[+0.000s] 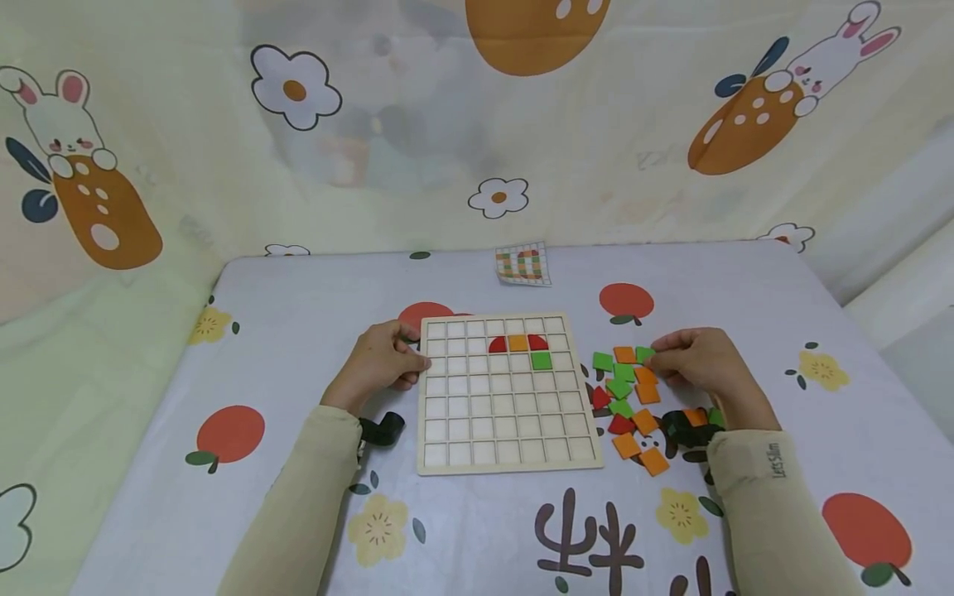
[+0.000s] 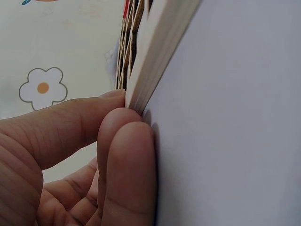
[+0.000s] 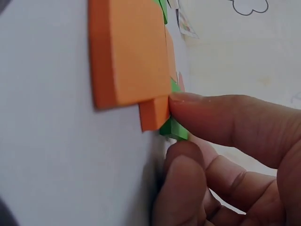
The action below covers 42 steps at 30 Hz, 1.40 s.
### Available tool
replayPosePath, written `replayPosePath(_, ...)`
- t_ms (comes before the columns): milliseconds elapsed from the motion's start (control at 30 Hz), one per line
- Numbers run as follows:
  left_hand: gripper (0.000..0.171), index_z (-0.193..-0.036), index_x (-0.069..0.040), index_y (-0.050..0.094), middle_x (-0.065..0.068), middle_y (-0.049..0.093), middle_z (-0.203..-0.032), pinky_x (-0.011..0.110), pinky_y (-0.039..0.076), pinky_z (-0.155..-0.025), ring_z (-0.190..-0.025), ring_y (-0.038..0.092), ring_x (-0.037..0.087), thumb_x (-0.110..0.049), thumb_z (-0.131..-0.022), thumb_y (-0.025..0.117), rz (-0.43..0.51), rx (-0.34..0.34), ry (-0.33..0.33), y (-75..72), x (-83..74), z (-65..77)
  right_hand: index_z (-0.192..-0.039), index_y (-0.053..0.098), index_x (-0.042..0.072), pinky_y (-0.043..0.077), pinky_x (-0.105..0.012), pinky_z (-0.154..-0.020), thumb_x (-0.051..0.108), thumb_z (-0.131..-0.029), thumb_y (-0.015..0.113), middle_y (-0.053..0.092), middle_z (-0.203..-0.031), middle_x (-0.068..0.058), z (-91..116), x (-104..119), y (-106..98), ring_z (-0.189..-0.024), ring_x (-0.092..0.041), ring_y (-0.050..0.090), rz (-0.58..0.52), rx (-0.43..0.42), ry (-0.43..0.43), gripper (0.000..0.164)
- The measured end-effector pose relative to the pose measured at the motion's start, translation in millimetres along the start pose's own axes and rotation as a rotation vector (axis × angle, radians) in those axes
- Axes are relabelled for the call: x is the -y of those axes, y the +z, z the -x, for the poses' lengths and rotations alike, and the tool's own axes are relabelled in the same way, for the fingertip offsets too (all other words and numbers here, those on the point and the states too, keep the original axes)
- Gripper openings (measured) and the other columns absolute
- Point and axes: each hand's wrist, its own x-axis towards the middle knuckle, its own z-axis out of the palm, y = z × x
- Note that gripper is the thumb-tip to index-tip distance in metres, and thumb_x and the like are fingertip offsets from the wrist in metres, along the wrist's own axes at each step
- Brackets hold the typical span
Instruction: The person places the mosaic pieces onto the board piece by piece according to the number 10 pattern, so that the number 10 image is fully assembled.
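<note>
A pale wooden grid board (image 1: 510,465) lies flat on the table, its raised edge (image 2: 160,52) close up in the left wrist view. At its left side my left hand (image 1: 376,364) pinches that edge, thumb above and fingertips below. Set in the upper part of the board are an orange square tile (image 1: 517,343), red curved tiles (image 1: 498,344) on either side of it, and a green square tile (image 1: 541,361). My right hand (image 1: 704,364) holds a green tile (image 3: 174,130) between thumb and fingers at the far end of the loose pile.
Loose orange (image 1: 647,393), green (image 1: 620,389) and red tiles (image 1: 622,425) lie right of the board, some overlapping; a few are partly behind the right wrist strap. A small printed pattern card (image 1: 523,265) sits at the table's back edge, before a patterned curtain (image 1: 395,199).
</note>
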Motion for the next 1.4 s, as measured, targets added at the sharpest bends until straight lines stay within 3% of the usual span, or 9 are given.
replayPosePath(333,0.043,-0.126,-0.001,0.058,0.010,0.065,-0.092,0.025,0.060,-0.061,-0.066,0.065,0.016,-0.005,-0.090,0.081,-0.002,0.002,-0.004,-0.1,-1.7,1.5,-0.120,0.065,-0.002,0.056,-0.025,-0.071,0.026,-0.097,0.075,0.068,-0.093,-0.004,-0.4,-2.6,-2.0,-0.083,-0.022,0.063,-0.040,0.006,-0.050,0.038)
replayPosePath(800,0.044,-0.127,-0.001,0.059,0.011,0.064,-0.093,0.027,0.061,-0.061,-0.066,0.066,0.017,-0.005,-0.089,0.082,0.023,0.007,-0.005,-0.4,1.5,-2.3,-0.126,0.062,-0.004,0.062,-0.023,-0.075,0.022,-0.100,0.072,0.072,-0.086,0.006,-5.4,-4.2,-1.0,-0.079,-0.012,0.070,-0.240,0.055,-0.040,0.038)
replayPosePath(1200,0.044,-0.127,-0.002,0.059,0.011,0.063,-0.092,0.026,0.060,-0.061,-0.065,0.065,0.017,-0.005,-0.089,0.082,0.034,0.003,-0.004,-2.3,1.1,-1.6,-0.118,0.065,-0.008,0.063,-0.026,-0.079,0.019,-0.100,0.072,0.073,-0.090,0.002,1.3,42.5,19.1,-0.082,-0.015,0.072,-0.267,0.217,-0.214,0.033)
replayPosePath(1400,0.046,-0.128,-0.004,0.059,0.011,0.064,-0.092,0.026,0.061,-0.062,-0.066,0.065,0.017,-0.006,-0.089,0.083,0.022,-0.001,-0.018,-3.1,1.2,-3.4,-0.119,0.066,-0.009,0.063,-0.029,-0.080,0.017,-0.100,0.071,0.073,-0.092,-0.003,0.4,75.1,43.6,-0.082,-0.018,0.070,-0.231,0.306,-0.223,0.032)
